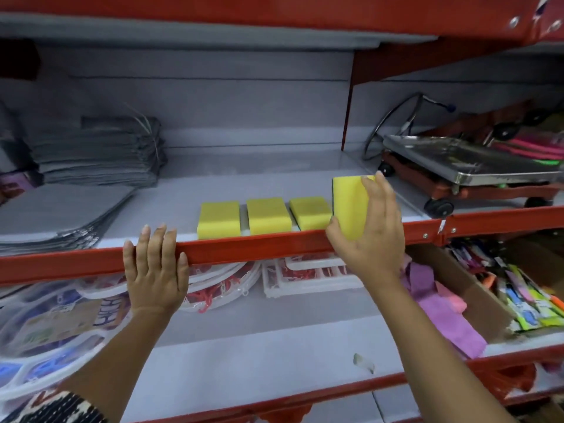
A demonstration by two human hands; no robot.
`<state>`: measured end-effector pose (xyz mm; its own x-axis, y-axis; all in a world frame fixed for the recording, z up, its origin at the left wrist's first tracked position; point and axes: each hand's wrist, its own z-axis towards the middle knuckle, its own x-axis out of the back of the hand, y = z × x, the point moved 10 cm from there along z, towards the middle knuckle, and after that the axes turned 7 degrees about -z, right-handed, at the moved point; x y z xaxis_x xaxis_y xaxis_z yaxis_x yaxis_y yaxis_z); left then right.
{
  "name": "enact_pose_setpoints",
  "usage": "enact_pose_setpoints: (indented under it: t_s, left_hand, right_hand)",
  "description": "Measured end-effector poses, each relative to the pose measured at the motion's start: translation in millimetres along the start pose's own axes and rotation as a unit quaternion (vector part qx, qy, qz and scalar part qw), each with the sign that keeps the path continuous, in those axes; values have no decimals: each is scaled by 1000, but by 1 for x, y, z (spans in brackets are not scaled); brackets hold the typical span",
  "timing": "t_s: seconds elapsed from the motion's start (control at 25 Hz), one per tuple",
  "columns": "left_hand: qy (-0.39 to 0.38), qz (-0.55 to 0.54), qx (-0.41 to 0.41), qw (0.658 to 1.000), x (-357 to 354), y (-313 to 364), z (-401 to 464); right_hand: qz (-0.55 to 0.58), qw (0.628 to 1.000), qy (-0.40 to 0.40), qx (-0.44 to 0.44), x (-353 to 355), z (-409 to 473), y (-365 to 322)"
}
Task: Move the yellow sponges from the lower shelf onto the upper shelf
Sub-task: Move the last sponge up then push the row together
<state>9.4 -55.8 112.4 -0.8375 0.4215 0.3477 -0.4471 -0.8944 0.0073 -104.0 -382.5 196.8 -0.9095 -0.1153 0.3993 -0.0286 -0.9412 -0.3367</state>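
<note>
Right hand (370,236): thumb on the near left edge, fingers (385,190) wrapped over the far top edge, clamped on a yellow rectangular foam sponge (351,206). That held sponge stands up on its long edge, tilted, at the right end of the row on the upper shelf; its bottom end is hidden by the palm, so I can't tell whether it touches the shelf board. A dark strip shows along its left edge, probably a scouring layer.

Left hand (157,270): fingers together and flat, draped over the red metal front lip of the upper shelf (244,247), holding nothing.

Three more yellow sponges lie flat on the upper shelf just behind the lip, side by side with narrow gaps: left sponge (218,219), middle sponge (268,215), right sponge (309,212). The right one sits just beside the held sponge.

Lower shelf (259,340): bare grey board in the middle, no yellow sponge visible there.

Further out: stack of grey folded plastic bags (97,151) at upper left, steel platform scale on a red wheeled base (467,166) at upper right, pink cloths (439,306) at lower right.
</note>
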Motion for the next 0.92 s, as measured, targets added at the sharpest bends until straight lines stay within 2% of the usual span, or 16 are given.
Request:
enact_pose_setpoints:
  t_s: [0.12, 0.32, 0.56, 0.64, 0.8, 0.92]
  left_hand:
    - [5, 11, -6, 1000, 1, 1, 1]
    - [-3, 18, -8, 1000, -1, 0, 1]
    - [-21, 24, 1, 999, -3, -1, 1]
    - [-35, 13, 8, 999, -2, -1, 2]
    - [-50, -40, 58, 996, 13, 6, 7]
    - [-44, -92, 61, 993, 23, 29, 38]
  right_hand:
    - [-47, 997, -53, -30, -20, 40, 16]
    - [-112, 966, -215, -94, -62, 59, 50]
    - [-112, 927, -350, -73, -97, 37, 68]
    - [-116, 924, -359, -67, -102, 38, 65]
    - [-104, 955, -278, -19, -95, 41, 29]
    - [-43, 940, -327, 84, -111, 20, -34]
